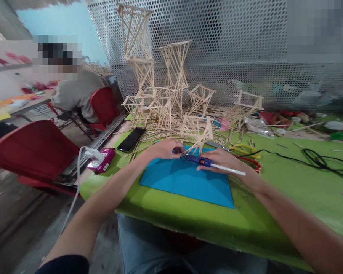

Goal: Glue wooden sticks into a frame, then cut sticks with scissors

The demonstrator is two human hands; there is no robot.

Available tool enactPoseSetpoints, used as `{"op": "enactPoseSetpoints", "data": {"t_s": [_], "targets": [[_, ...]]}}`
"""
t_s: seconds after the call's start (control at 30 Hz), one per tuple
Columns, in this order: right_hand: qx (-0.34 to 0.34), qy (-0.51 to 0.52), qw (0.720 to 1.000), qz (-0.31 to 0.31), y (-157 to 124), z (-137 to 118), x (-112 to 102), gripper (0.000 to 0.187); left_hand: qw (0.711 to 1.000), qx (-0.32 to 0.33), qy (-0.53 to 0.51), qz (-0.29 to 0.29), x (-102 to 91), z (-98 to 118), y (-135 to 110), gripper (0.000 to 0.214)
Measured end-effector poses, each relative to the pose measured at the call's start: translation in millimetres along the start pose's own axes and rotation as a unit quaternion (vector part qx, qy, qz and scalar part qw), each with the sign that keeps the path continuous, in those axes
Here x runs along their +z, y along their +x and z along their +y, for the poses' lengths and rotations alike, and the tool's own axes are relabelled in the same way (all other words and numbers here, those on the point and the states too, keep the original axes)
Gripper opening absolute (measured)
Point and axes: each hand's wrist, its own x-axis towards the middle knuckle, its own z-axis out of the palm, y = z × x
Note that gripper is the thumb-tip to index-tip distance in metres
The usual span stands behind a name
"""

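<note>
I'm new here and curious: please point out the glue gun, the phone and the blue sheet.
Glue gun (197, 160), head view: its blue body.
Phone (131, 139), head view: its dark screen.
Blue sheet (187, 183), head view: its bare front part.

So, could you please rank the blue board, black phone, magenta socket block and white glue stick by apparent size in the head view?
1. Blue board
2. Black phone and magenta socket block, too alike to rank
3. White glue stick
</note>
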Motion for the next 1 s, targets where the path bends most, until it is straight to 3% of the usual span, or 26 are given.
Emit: {"op": "enactPoseSetpoints", "data": {"t_s": [0.77,0.87,1.0], "targets": [[0.001,0.026,0.999,0.044,-1,-4,-3,0.051,1.000,0.004,0.004,0.006,0.8,2,0,0.022],[0.007,0.031,0.997,0.070,-3,-4,-11,0.050,1.000,0.004,0.004,0.006,1.0,1,1,0.023],[0.014,0.042,0.998,0.033,-11,-3,-34,0.046,1.000,0.007,-0.003,0.001,-1.6,3,1,0.023]]}}
